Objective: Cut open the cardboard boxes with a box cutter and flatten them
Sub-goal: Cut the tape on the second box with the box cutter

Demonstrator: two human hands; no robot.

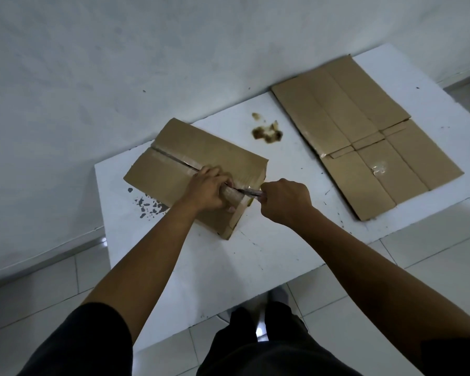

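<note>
While left hand (210, 189) presses, fingers curled, on taped box (196, 169) | right hand (284, 200) clamps box cutter (248, 191) at seam | flattened box (364, 137) lies apart on table (255, 240).

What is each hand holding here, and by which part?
Right hand grips the box cutter by its handle. Left hand holds down the taped box at the near end of its seam.

We can read no text, label, brand, number or sign: the cardboard box (201, 156) under our fingers (209, 172) is plain brown, and so is the flattened cardboard (364, 131) well to the right of them on the tabletop (255, 253)
</note>
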